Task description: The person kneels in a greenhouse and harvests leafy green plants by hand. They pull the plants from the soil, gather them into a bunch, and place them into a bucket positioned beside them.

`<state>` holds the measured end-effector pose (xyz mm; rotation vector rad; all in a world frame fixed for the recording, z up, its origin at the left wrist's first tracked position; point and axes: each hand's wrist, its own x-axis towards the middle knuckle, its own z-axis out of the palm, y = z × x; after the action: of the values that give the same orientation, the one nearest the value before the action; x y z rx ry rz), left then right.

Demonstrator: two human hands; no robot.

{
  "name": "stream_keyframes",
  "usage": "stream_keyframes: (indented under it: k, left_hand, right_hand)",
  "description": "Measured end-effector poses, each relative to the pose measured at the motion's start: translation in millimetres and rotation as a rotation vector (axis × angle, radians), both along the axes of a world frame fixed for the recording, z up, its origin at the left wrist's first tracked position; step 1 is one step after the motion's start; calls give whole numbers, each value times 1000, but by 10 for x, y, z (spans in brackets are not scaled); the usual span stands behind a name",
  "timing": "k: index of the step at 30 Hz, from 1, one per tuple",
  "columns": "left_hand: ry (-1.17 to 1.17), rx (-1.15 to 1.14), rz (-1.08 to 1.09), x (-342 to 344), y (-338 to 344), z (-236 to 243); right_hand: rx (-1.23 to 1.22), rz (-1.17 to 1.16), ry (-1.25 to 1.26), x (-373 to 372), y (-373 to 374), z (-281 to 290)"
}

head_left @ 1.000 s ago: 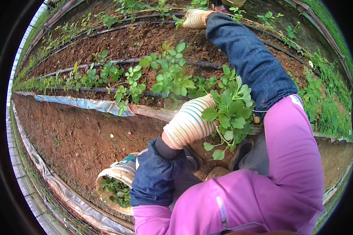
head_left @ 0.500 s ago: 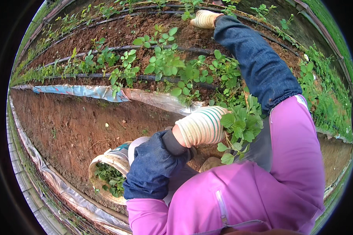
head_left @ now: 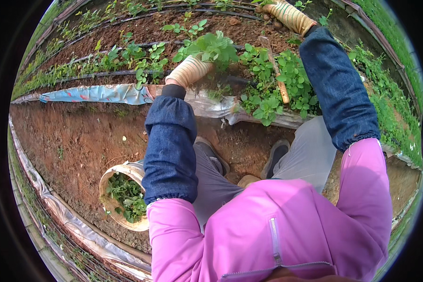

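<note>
My left hand [head_left: 189,71], in a striped knit glove, grips a bunch of leafy green plants [head_left: 212,49] over the near side of the raised bed. My right hand [head_left: 289,16], gloved with soiled fingertips, reaches to the soil at the bed's far side, its fingers curled beside small leaves; what they hold is too hidden to name. Between my hands a long-bladed hand tool [head_left: 282,89] with a wooden handle lies among dense seedlings [head_left: 268,108].
Black drip hoses [head_left: 108,74] run along the planted bed. Plastic sheeting [head_left: 96,95] edges it. A pale bucket [head_left: 108,192] of cut greens lies tilted on the dirt path [head_left: 70,141] at my left, near my shoes [head_left: 277,155] and legs.
My left hand with the greens has moved forward and left over the bed, uncovering the tool. My right hand has shifted rightward along the far soil.
</note>
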<state>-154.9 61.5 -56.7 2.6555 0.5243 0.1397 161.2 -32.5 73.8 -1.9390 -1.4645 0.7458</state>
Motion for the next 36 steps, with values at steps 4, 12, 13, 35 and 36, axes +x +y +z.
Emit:
stream_keyframes:
  k: [4, 12, 13, 35, 36]
  left_hand:
    - [-43, -432, 254, 55, -60, 160]
    - [-141, -622, 418, 97, -88, 379]
    - [-165, -564, 414, 71, -127, 399]
    - [-21, -250, 186, 256, 360, -137]
    - [-5, -259, 204, 288, 373, -169]
  right_hand:
    - [-225, 190, 54, -919, -706, 172]
    - [-64, 379, -256, -1625, -810, -1271]
    - [-103, 392, -316, -1682, -772, -1356]
    - [38, -401, 618, -1484, -897, -1443]
    - [102, -413, 577, -1443, -899, -1266]
